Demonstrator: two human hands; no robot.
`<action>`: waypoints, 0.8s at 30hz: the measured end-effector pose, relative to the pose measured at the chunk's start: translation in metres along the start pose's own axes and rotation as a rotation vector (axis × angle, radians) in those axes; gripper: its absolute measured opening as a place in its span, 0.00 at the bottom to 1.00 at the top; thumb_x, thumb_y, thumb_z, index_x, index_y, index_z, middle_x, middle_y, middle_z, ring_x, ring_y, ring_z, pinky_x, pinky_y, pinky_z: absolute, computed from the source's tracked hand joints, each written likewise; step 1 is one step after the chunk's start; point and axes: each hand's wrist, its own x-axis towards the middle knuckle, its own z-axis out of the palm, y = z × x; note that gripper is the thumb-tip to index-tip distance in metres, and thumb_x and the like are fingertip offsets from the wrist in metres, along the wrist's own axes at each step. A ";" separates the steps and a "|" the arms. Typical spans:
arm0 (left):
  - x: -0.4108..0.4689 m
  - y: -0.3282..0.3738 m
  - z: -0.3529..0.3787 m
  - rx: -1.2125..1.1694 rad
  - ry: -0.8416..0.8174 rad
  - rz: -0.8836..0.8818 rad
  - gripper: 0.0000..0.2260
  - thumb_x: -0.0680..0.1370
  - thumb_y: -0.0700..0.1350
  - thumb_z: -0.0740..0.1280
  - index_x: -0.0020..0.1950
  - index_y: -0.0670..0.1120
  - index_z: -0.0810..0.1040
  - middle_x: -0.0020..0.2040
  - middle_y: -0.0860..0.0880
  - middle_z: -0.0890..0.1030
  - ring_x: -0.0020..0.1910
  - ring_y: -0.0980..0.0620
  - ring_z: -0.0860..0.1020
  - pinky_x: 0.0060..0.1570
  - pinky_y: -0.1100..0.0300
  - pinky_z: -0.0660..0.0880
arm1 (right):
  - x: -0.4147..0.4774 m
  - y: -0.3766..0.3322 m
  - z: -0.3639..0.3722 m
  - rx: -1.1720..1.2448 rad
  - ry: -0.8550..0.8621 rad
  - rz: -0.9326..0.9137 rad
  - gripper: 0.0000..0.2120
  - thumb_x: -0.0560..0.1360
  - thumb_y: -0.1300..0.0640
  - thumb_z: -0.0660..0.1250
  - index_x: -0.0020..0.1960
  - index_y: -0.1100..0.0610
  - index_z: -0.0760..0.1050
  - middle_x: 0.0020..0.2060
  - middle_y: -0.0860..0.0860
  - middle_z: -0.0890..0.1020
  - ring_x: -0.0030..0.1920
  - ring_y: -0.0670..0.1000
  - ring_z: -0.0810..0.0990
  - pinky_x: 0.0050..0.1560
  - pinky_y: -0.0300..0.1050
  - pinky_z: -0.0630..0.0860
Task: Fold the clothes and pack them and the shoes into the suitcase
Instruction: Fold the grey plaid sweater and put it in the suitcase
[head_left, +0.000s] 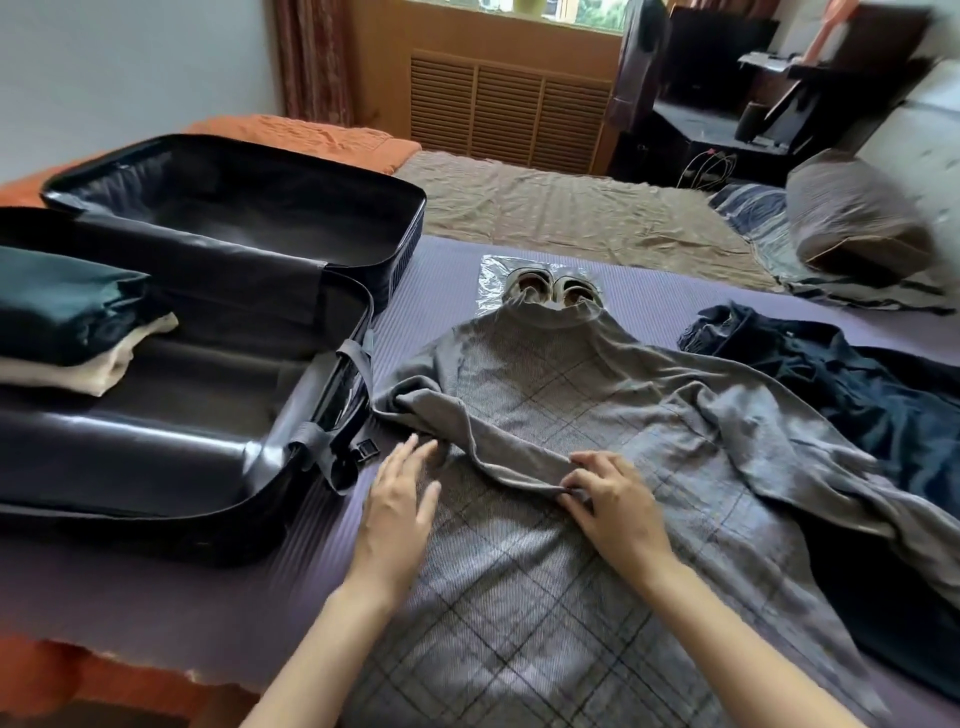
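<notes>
Purple bedding (519, 270) carries everything: the open suitcase (156, 447) at left, with folded clothes (67, 312) already in its nearer half, and the grey checked sweater (519, 571) spread flat in front. The sleeve (467, 426) on the suitcase side lies across the chest. The right grip (613, 499) pinches its cuff; the left grip (400, 499), fingers spread, rests flat on the cloth. The sleeve probably wants smoothing level before the other is folded. The shoes (550, 291), bagged beyond the collar, are half covered, and the dark garment (857, 395) is cut off at right.
</notes>
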 end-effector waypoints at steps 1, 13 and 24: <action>0.013 -0.002 0.001 -0.005 0.009 0.004 0.20 0.78 0.37 0.65 0.69 0.43 0.70 0.70 0.45 0.68 0.72 0.48 0.64 0.71 0.60 0.56 | 0.001 0.004 -0.001 0.006 0.038 -0.028 0.03 0.71 0.54 0.73 0.43 0.53 0.81 0.53 0.48 0.81 0.55 0.52 0.78 0.54 0.52 0.77; 0.125 -0.022 0.006 0.191 0.028 0.140 0.09 0.69 0.39 0.74 0.47 0.50 0.82 0.48 0.51 0.81 0.53 0.48 0.77 0.61 0.47 0.68 | 0.072 0.062 -0.078 0.939 -0.247 0.658 0.07 0.77 0.58 0.66 0.47 0.60 0.81 0.41 0.57 0.83 0.41 0.54 0.80 0.48 0.51 0.77; 0.108 -0.023 0.007 0.169 -0.122 0.304 0.12 0.66 0.54 0.73 0.46 0.50 0.82 0.48 0.54 0.81 0.55 0.54 0.74 0.60 0.56 0.68 | 0.002 0.066 -0.009 0.100 -0.135 -0.143 0.24 0.70 0.33 0.60 0.57 0.46 0.77 0.57 0.42 0.78 0.58 0.45 0.74 0.62 0.41 0.70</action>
